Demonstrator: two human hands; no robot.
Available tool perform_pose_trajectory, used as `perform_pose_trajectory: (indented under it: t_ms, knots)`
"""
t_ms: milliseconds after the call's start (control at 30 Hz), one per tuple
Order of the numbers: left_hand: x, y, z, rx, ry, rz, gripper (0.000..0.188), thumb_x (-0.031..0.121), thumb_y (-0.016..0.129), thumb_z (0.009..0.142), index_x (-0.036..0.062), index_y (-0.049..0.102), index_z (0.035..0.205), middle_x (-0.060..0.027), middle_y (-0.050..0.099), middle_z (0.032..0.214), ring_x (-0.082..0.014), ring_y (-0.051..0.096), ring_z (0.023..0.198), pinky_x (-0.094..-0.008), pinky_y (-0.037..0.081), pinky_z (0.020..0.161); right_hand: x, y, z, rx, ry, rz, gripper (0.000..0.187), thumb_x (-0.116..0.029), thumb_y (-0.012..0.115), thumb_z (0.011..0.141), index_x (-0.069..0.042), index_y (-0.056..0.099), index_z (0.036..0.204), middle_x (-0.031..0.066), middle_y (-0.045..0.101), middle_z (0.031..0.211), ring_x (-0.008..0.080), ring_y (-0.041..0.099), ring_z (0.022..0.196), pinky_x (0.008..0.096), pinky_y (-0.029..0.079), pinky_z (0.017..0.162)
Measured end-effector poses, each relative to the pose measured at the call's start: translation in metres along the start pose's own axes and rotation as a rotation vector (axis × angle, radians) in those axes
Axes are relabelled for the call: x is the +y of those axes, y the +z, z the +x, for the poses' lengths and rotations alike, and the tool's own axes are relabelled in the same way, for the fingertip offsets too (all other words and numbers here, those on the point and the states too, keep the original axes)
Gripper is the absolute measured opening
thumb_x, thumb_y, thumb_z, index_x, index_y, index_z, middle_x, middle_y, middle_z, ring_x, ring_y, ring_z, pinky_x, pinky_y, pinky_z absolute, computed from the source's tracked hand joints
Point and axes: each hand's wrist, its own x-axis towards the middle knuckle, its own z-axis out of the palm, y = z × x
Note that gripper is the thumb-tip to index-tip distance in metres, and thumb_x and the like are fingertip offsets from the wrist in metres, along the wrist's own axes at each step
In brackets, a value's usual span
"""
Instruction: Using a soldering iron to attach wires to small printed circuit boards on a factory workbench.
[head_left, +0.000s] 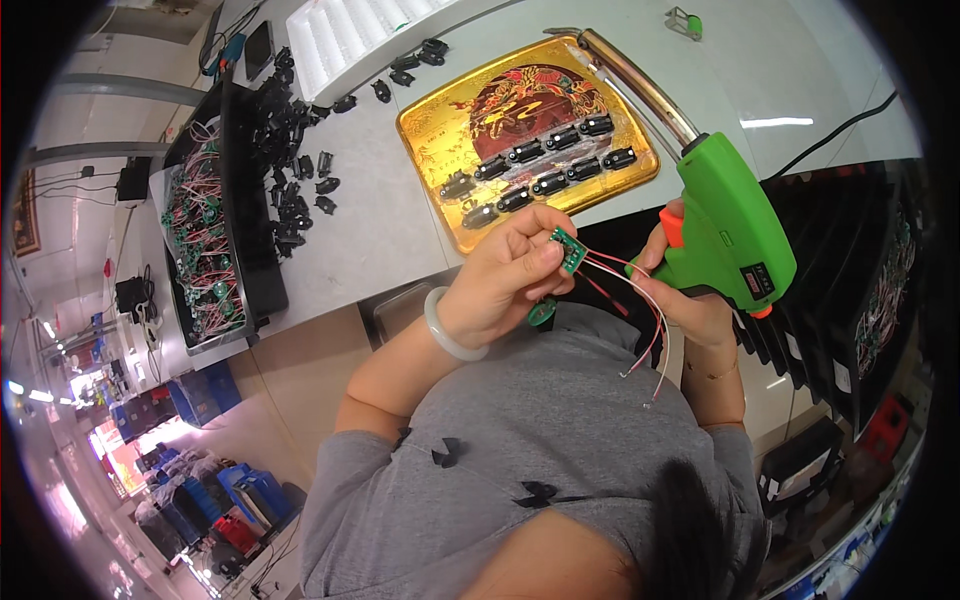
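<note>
Between thumb and fingers, my left hand (508, 262) pinches a small green circuit board (569, 251). Thin red and white wires (657, 318) run from it and hang in front of my grey shirt. A round green piece (542, 312) shows just below the same hand; how it is attached cannot be made out. My right hand (690, 305) is wrapped round the handle of a green soldering gun (733, 215) with an orange trigger. Its long metal barrel (640, 85) points away from me, over the far right corner of a golden tray (425, 130). Two rows of small black housings (550, 183) lie on that tray.
Loose black parts (290, 130) are heaped on the table at the left, beside a black bin (250, 210) full of wired green boards. A white foam tray (350, 40) lies at the back. On the right stand black bins (850, 270), near a black cable (835, 135).
</note>
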Motion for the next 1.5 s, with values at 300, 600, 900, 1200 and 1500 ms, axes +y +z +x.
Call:
perform_pose_trajectory:
  t_ms: [300, 600, 900, 1200, 1500]
  knots:
    - [-0.021, 0.003, 0.005, -0.022, 0.235, -0.118, 0.018, 0.020, 0.057, 0.083, 0.0078, 0.049, 0.093, -0.0066, 0.051, 0.096, -0.0134, 0.049, 0.087, -0.0268, 0.040, 0.076, 0.014, -0.009, -0.008, 0.023, 0.049, 0.046, 0.052, 0.006, 0.063, 0.068, 0.000, 0.039, 0.114, 0.0047, 0.049, 0.079, 0.0119, 0.051, 0.071, 0.0231, 0.043, 0.063]
    - [-0.058, 0.010, 0.020, 0.227, 0.611, 0.261, 0.023, 0.013, 0.064, 0.075, 0.0046, 0.048, 0.090, -0.0025, 0.050, 0.085, -0.0101, 0.046, 0.081, -0.0252, 0.041, 0.071, 0.018, -0.015, 0.005, 0.020, -0.029, -0.249, 0.021, -0.004, 0.053, 0.081, 0.001, 0.050, 0.101, 0.0099, 0.051, 0.093, 0.0182, 0.052, 0.082, 0.0286, 0.044, 0.074]
    - [-0.068, 0.028, 0.013, 0.438, 0.985, 0.742, 0.028, 0.029, 0.064, 0.078, 0.0037, 0.055, 0.088, -0.0096, 0.054, 0.082, -0.0187, 0.051, 0.071, -0.0327, 0.044, 0.063, 0.042, 0.024, 0.022, -0.337, -0.040, -0.244, 0.024, -0.004, 0.053, 0.080, 0.001, 0.048, 0.104, 0.0094, 0.051, 0.094, 0.0180, 0.052, 0.082, 0.0290, 0.045, 0.074]
    - [-0.078, 0.036, 0.005, 0.512, 0.991, 0.802, 0.025, 0.026, 0.059, 0.082, 0.0026, 0.055, 0.090, -0.0095, 0.054, 0.083, -0.0184, 0.051, 0.072, -0.0324, 0.043, 0.065, 0.042, 0.023, 0.020, -0.413, 0.016, -0.218, 0.028, -0.003, 0.053, 0.080, 0.000, 0.047, 0.107, 0.0090, 0.051, 0.094, 0.0178, 0.053, 0.083, 0.0294, 0.045, 0.074]
    - [-0.086, 0.048, 0.016, 0.516, 0.919, 0.598, 0.026, 0.008, 0.069, 0.069, 0.0008, 0.049, 0.082, -0.0085, 0.058, 0.071, -0.0140, 0.057, 0.066, -0.0257, 0.044, 0.053, 0.029, -0.010, 0.020, -0.317, 0.106, -0.203, 0.031, -0.003, 0.053, 0.080, 0.000, 0.045, 0.109, 0.0085, 0.051, 0.095, 0.0177, 0.053, 0.083, 0.0298, 0.045, 0.074]
